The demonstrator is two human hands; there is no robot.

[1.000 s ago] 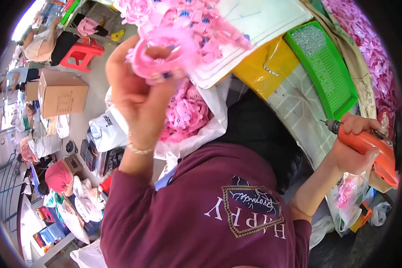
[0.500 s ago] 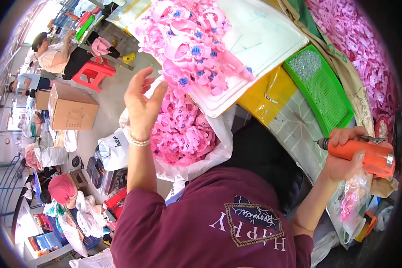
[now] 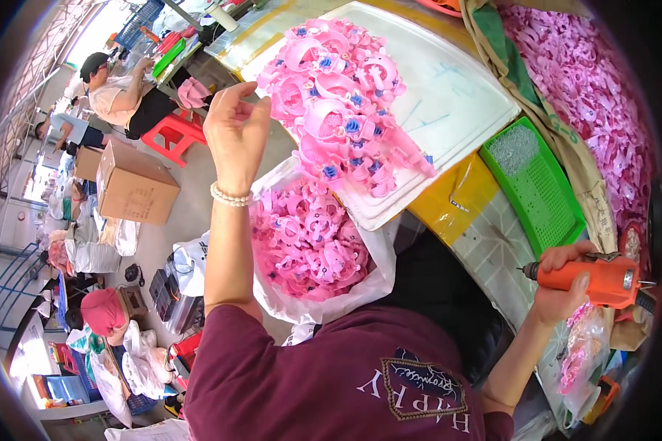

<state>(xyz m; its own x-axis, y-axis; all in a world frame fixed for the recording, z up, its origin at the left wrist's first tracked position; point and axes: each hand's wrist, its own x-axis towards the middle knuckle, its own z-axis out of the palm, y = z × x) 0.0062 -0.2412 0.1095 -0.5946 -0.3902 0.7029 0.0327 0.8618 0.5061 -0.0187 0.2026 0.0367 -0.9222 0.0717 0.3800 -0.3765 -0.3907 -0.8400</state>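
Note:
My left hand [image 3: 235, 136], with a beaded bracelet at the wrist, is raised at the left edge of a pile of pink plastic parts with blue pieces [image 3: 335, 110]. Its fingers are bent and the thumb stands apart; I see nothing held. The pile lies on a white board [image 3: 456, 95]. Below it, a white sack [image 3: 379, 275] holds more pink plastic parts [image 3: 309, 239]. On the right, my right hand [image 3: 559, 283] is wrapped round an orange electric screwdriver [image 3: 592, 279], its bit pointing left.
A green tray [image 3: 544, 198] with small silvery pieces [image 3: 522, 151] lies right of the board. Beyond it is a large sack of pink parts [image 3: 588, 95]. A person [image 3: 118, 95] sits on a red stool [image 3: 173, 136] at far left, near a cardboard box [image 3: 136, 184].
My left hand's fingers have bent further beside the pile. The electric screwdriver has shifted slightly down in view, still in my right hand. The whole view has shifted a little.

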